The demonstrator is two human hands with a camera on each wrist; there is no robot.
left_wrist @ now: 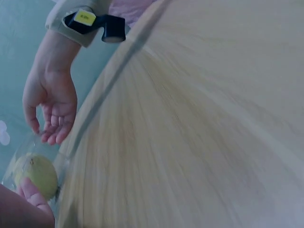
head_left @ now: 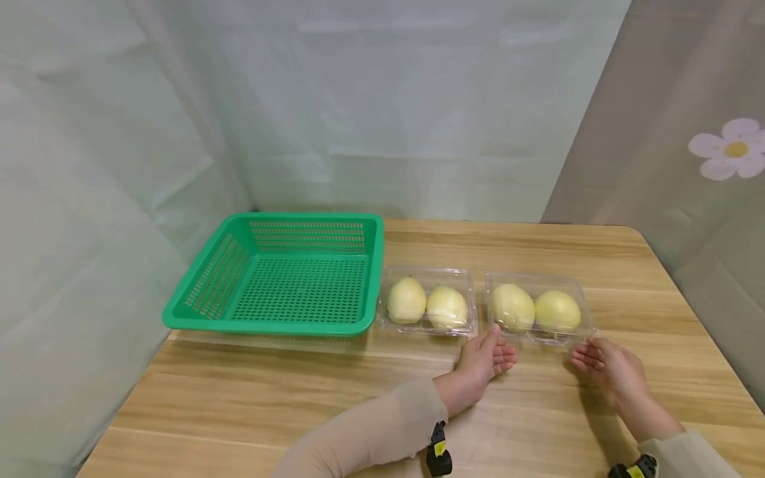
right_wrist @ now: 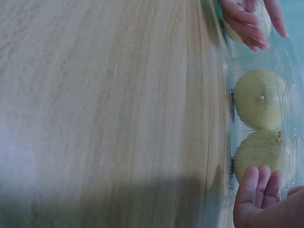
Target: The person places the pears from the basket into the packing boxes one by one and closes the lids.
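Two clear plastic clamshell boxes stand side by side on the table, each with two pale yellow round fruits inside. At the front left corner of the right box (head_left: 540,282) is my left hand (head_left: 483,362), its thumb raised and fingers loosely bent, holding nothing. My right hand (head_left: 618,375) is by the front right corner of that box, palm turned inward, fingers relaxed with nothing in them. In the right wrist view, its fingertips (right_wrist: 262,178) overlap the nearer fruit (right_wrist: 259,154). The left box (head_left: 428,273) sits just beyond my left hand, between the right box and a basket.
A green plastic basket (head_left: 375,279) with slotted walls stands at the left of the wooden table (head_left: 287,385), its right rim close beside the left box. Pale cloth (head_left: 406,119) hangs behind the table and along both sides.
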